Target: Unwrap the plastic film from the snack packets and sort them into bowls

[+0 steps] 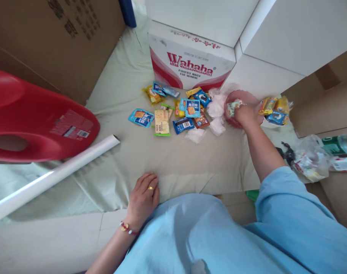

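My right hand (244, 115) is over a pink bowl (249, 97), its fingers closed on a snack packet (233, 108) in a pale green and white wrapper. My left hand (144, 194) rests palm down at the near edge of the cloth, fingers slightly bent and nothing visible in them. Left of the bowl lies a loose group of small snacks: a blue fish tofu packet (192, 108), a yellow-green cracker packet (162, 121), a dark blue packet (183, 125) and several others. Clear-white plastic pouches (216, 104) sit against the bowl's left side.
Behind the snacks stands a Wahaha water carton (190, 62). A red plastic container (39, 118) and a white tube (62, 173) are at left, beside a large cardboard box (53, 45). More snack packets (276, 110) lie right of the bowl, near a plastic bag (311, 160).
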A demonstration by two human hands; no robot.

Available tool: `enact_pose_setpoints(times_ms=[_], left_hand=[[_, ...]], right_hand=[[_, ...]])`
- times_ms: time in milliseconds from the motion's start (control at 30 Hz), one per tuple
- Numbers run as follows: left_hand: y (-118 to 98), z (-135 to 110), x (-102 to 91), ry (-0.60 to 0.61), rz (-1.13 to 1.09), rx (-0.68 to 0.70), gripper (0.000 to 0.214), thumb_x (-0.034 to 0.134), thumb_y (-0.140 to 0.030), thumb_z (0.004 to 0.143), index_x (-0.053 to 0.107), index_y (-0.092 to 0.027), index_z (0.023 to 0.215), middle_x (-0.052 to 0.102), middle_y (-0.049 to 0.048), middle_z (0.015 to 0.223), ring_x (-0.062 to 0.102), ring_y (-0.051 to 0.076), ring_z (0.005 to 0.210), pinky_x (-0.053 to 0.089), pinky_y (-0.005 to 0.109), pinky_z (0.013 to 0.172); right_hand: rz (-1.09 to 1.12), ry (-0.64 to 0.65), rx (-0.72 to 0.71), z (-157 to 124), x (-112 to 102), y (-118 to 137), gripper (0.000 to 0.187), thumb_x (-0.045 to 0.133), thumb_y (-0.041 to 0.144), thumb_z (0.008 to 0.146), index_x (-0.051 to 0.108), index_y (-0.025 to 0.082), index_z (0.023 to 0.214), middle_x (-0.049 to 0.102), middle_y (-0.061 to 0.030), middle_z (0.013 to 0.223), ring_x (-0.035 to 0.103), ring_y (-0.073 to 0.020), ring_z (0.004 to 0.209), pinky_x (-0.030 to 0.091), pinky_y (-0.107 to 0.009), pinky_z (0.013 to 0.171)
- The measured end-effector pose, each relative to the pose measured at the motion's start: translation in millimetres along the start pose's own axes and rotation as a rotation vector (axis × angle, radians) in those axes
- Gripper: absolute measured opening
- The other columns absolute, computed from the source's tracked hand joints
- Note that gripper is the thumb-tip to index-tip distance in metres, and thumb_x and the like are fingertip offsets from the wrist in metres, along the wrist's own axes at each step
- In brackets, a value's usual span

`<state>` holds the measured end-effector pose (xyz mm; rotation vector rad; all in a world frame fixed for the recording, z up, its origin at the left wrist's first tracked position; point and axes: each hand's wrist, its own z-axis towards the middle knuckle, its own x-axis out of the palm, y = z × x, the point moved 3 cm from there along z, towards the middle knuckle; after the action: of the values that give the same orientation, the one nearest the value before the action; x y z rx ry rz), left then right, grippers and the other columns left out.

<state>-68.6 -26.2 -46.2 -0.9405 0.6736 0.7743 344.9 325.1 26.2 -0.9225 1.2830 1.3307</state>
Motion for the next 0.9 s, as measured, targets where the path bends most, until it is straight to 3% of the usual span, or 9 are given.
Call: enact_pose_setpoints(times_ms=[67, 133, 233, 333, 433, 600, 667, 767, 900], left_hand=[[-2, 0, -0.3, -0.009, 0.021, 0.016, 0.025, 0.058, -0.006, 0.091, 0.069, -0.019, 0.11, 0.075, 0.0123, 0.11, 0.069, 0.029, 0.114, 0.059, 0.046, 0.1], [-3, 1, -0.6, -0.024, 0.038, 0.025, 0.025, 0.058, -0.005, 0.091, 0.068, -0.018, 0.109, 0.075, 0.0119, 0.109, 0.069, 0.028, 0.113, 0.06, 0.045, 0.1], [-4, 1, 0.4, -0.034, 0.041, 0.017, 0.026, 0.058, -0.005, 0.09, 0.069, -0.019, 0.109, 0.075, 0.0112, 0.108, 0.069, 0.028, 0.112, 0.061, 0.045, 0.098], [-3, 0, 2.9, -0.021, 0.033, -0.004, 0.026, 0.058, -0.006, 0.09, 0.07, -0.019, 0.108, 0.075, 0.0118, 0.108, 0.069, 0.029, 0.113, 0.061, 0.046, 0.099], [-2, -1, 4.6, -0.019, 0.017, -0.029, 0.025, 0.059, -0.006, 0.089, 0.071, -0.02, 0.107, 0.076, 0.0118, 0.108, 0.069, 0.029, 0.114, 0.06, 0.047, 0.1], [-2, 2, -2.3, -0.042, -0.111, -0.072, 0.02, 0.057, -0.01, 0.093, 0.071, -0.021, 0.101, 0.077, 0.0094, 0.103, 0.072, 0.025, 0.107, 0.061, 0.044, 0.095], [-5, 5, -8.0, -0.06, -0.206, -0.167, 0.017, 0.056, -0.014, 0.097, 0.071, -0.022, 0.101, 0.076, 0.0085, 0.103, 0.072, 0.023, 0.105, 0.061, 0.041, 0.094], [-15, 13, -8.7, -0.027, -0.397, -0.383, 0.015, 0.057, -0.027, 0.101, 0.071, -0.022, 0.105, 0.075, 0.0081, 0.103, 0.072, 0.021, 0.099, 0.061, 0.036, 0.088], [-39, 41, 16.1, 0.076, -0.824, -0.641, 0.033, 0.061, -0.052, 0.099, 0.067, -0.022, 0.111, 0.072, 0.0101, 0.108, 0.072, 0.021, 0.094, 0.061, 0.031, 0.07]], right_hand=[[-0.095, -0.004, 0.053, -7, -10, 4, 0.048, 0.055, 0.042, 0.106, 0.073, -0.002, 0.111, 0.07, -0.0283, 0.11, 0.067, -0.0285, 0.106, 0.041, -0.045, 0.089], [-0.122, -0.117, 0.026, -24, -22, 13, 0.054, 0.05, 0.045, 0.107, 0.069, -0.001, 0.126, 0.065, -0.0309, 0.127, 0.063, -0.0281, 0.113, 0.04, -0.044, 0.089], [0.015, -0.27, -0.181, -65, -34, 34, 0.04, 0.048, 0.037, 0.106, 0.074, 0.009, 0.12, 0.068, -0.0217, 0.123, 0.061, -0.0268, 0.111, 0.042, -0.041, 0.091], [0.287, -0.099, -0.44, -114, -22, 62, 0.034, 0.048, 0.037, 0.106, 0.074, 0.018, 0.097, 0.069, -0.0107, 0.093, 0.062, -0.0233, 0.092, 0.047, -0.037, 0.087], [0.514, 0.089, -0.514, -152, 4, 92, 0.035, 0.05, 0.045, 0.105, 0.075, 0.022, 0.101, 0.068, -0.009, 0.092, 0.062, -0.0213, 0.081, 0.049, -0.034, 0.079], [0.542, 0.132, -0.325, -164, 48, 123, 0.027, 0.066, 0.045, 0.095, 0.074, 0.024, 0.109, 0.067, -0.0132, 0.119, 0.063, -0.0259, 0.097, 0.05, -0.036, 0.081], [0.56, 0.172, -0.253, -165, 56, 125, 0.018, 0.067, 0.039, 0.091, 0.073, 0.023, 0.096, 0.069, -0.0112, 0.108, 0.062, -0.024, 0.091, 0.049, -0.035, 0.079], [0.844, 0.208, -0.122, -180, 53, 117, 0.02, 0.065, 0.041, 0.09, 0.071, 0.022, 0.089, 0.065, -0.0042, 0.083, 0.056, -0.0184, 0.074, 0.046, -0.031, 0.071], [1.243, 0.277, 0.122, -221, 40, 105, 0.028, 0.071, 0.051, 0.085, 0.068, 0.023, 0.089, 0.059, 0.0014, 0.072, 0.048, -0.0137, 0.061, 0.038, -0.027, 0.059]])
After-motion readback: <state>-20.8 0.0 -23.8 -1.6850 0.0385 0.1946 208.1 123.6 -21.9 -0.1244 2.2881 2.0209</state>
